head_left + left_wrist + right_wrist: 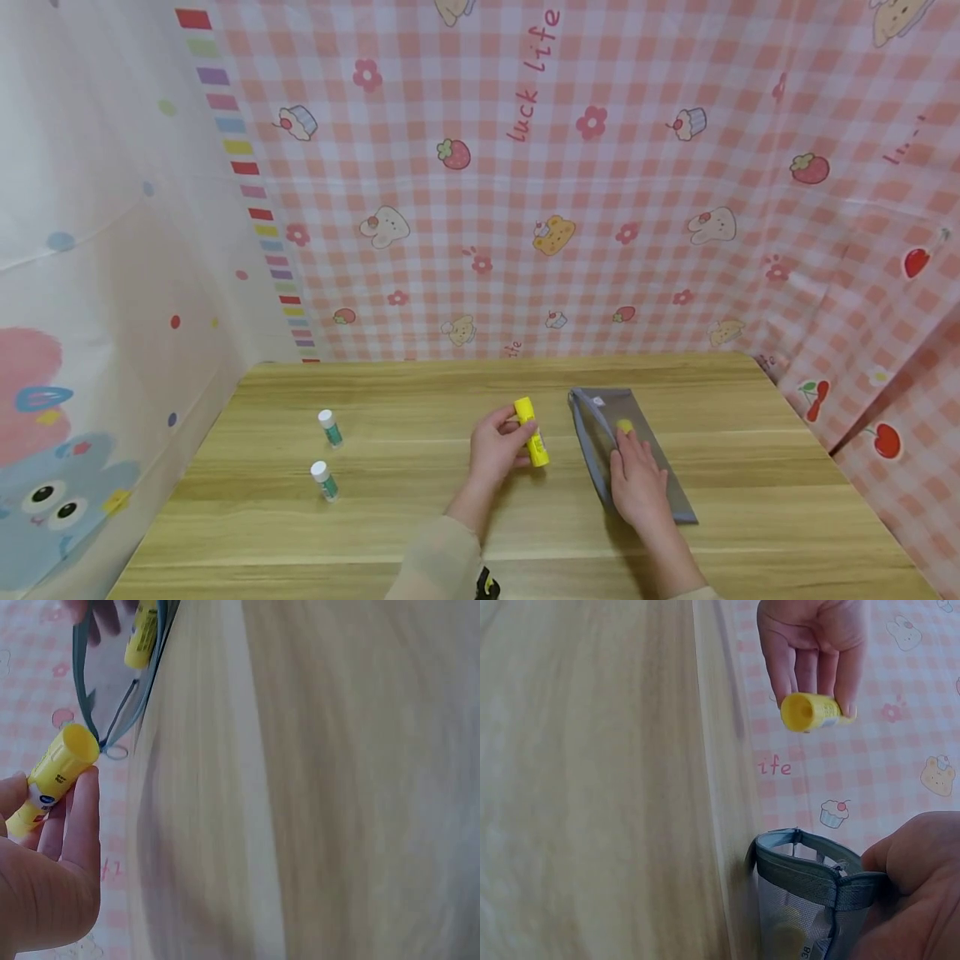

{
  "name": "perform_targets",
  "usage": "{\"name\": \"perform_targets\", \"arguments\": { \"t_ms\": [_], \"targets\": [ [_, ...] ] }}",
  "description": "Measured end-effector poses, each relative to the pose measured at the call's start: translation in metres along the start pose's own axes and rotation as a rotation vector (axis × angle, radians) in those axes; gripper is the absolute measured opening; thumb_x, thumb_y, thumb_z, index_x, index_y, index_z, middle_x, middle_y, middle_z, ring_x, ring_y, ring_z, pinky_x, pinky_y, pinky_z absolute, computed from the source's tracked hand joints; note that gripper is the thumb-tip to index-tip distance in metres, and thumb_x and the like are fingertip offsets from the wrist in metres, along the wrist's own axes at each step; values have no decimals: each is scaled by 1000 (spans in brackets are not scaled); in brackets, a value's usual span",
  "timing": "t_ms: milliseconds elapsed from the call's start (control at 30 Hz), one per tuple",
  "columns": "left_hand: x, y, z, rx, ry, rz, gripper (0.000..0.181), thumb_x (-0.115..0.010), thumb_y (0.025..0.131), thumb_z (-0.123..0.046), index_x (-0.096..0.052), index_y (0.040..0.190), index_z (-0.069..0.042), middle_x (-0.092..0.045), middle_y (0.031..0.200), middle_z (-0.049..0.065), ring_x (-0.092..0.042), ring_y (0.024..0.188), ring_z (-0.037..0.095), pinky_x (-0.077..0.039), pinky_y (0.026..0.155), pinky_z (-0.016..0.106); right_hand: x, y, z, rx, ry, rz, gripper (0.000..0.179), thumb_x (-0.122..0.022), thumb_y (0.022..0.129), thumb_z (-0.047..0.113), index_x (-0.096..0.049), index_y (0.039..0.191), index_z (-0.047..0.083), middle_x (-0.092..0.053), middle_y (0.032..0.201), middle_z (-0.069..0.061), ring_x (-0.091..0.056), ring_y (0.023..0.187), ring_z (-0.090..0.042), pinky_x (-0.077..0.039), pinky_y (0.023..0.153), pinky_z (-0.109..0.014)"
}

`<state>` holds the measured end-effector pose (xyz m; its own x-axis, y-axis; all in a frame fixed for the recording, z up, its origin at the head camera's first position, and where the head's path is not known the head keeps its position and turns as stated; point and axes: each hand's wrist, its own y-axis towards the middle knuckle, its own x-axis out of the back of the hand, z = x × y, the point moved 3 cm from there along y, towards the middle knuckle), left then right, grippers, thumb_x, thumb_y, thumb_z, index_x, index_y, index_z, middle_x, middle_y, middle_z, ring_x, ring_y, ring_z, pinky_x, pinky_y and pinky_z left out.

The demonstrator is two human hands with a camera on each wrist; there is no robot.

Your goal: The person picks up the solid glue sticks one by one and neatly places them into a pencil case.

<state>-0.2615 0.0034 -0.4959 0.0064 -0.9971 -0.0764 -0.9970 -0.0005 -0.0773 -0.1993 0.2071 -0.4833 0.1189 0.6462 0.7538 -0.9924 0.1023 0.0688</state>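
Observation:
A yellow glue stick (531, 432) is held between the thumb and fingers of my left hand (491, 448), raised over the table just left of the pouch. My right hand (641, 485) grips the grey mesh zip pouch (618, 406) at its rim. The pouch's mouth gapes toward the left hand, its zipper edges (802, 868) spread apart in the right wrist view. Inside lies another yellow glue stick (140, 639), seen through the opening in the left wrist view and partly covered by my right fingers in the head view.
Two smaller green glue sticks with white caps, one farther back (330, 427) and one nearer (325, 481), stand on the left of the wooden table (420, 392). A checked pink cloth (495, 200) hangs behind the table, with more cloth at both sides.

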Motion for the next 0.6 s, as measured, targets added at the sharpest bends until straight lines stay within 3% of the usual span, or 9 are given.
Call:
{"name": "perform_targets", "arguments": {
  "t_ms": [600],
  "targets": [
    [-41,-13,11,32,-40,67,39,-75,87,-7,-63,123,5,-66,86,8,-64,61,14,-60,54,40,0,0,0,-8,26,1,47,-35,105,11,-34,146,-12,-22,152,-36,-15,139,-57,-8,105,-80]
  ]
}}
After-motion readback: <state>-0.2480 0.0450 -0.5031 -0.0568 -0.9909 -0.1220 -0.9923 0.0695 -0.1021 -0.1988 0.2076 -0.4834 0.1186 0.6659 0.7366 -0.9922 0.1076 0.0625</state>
